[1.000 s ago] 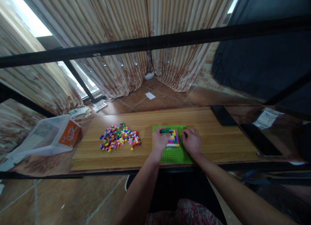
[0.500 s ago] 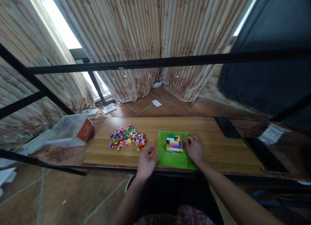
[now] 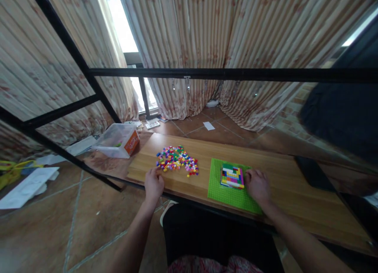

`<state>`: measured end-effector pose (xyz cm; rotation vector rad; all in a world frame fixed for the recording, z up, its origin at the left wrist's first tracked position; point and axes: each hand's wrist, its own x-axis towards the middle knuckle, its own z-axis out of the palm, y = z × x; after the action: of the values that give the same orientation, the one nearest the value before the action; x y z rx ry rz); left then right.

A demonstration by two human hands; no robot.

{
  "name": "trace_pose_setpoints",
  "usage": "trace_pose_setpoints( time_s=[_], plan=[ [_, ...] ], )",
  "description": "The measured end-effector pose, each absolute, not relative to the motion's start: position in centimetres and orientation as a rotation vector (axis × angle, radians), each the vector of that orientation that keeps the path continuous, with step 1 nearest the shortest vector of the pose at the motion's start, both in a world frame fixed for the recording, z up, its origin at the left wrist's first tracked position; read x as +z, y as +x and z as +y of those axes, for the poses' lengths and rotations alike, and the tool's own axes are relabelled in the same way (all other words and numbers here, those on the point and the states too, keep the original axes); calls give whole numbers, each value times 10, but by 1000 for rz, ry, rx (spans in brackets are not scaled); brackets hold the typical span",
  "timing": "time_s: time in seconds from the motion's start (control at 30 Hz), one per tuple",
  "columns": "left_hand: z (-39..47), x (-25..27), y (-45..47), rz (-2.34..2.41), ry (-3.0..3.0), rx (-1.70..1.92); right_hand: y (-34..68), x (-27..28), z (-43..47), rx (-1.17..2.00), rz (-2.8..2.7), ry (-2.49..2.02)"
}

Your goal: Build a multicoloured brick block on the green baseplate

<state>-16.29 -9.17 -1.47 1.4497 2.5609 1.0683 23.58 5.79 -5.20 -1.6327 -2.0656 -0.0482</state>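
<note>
My left hand (image 3: 154, 183) is at the near left edge of a loose pile of small coloured toy bricks (image 3: 176, 159). Its fingers are bent and pressed together; whether a brick is between the fingertips is too small to see. A green studded baseplate (image 3: 217, 194) lies flat on the wooden tabletop. On it stands a low square block built of multicoloured bricks (image 3: 232, 176), with some green at its far side. Close along the right side of this block, over the baseplate's edge, is my right hand (image 3: 258, 186), its fingers curled inward. What they hold, if anything, is hidden.
A clear plastic box (image 3: 110, 141) with an orange label stands left of the tabletop (image 3: 183, 190). A dark flat object (image 3: 313, 172) lies at the right end. Black metal bars (image 3: 206, 73) cross behind the table, before curtains (image 3: 189, 37).
My left hand has moved left, from beside the baseplate to the pile's near edge. My right hand stays by the built block. The view has turned left and tilted.
</note>
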Motion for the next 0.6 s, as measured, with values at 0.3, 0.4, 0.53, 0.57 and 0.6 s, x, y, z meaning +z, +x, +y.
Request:
trace_pose_setpoints(
  time_s=[0.3, 0.4, 0.53, 0.57, 0.6],
  plan=[
    [-63, -27, -222, 2818, 1538, 790, 174, 28, 16, 248, -1798, -1371],
    [-47, -31, -223, 2794, 1579, 753, 111, 40, -6, 467, -2080, -1123],
    [-35, -31, -216, 2689, 1702, 733, 56, 18, -6, 548, -2172, -1205],
    [-34, -30, -215, 2656, 1746, 728, 50, 10, -3, 550, -2183, -1236],
    [-34, -30, -214, 2629, 1784, 725, 46, 3, 0, 552, -2193, -1259]
  ],
)
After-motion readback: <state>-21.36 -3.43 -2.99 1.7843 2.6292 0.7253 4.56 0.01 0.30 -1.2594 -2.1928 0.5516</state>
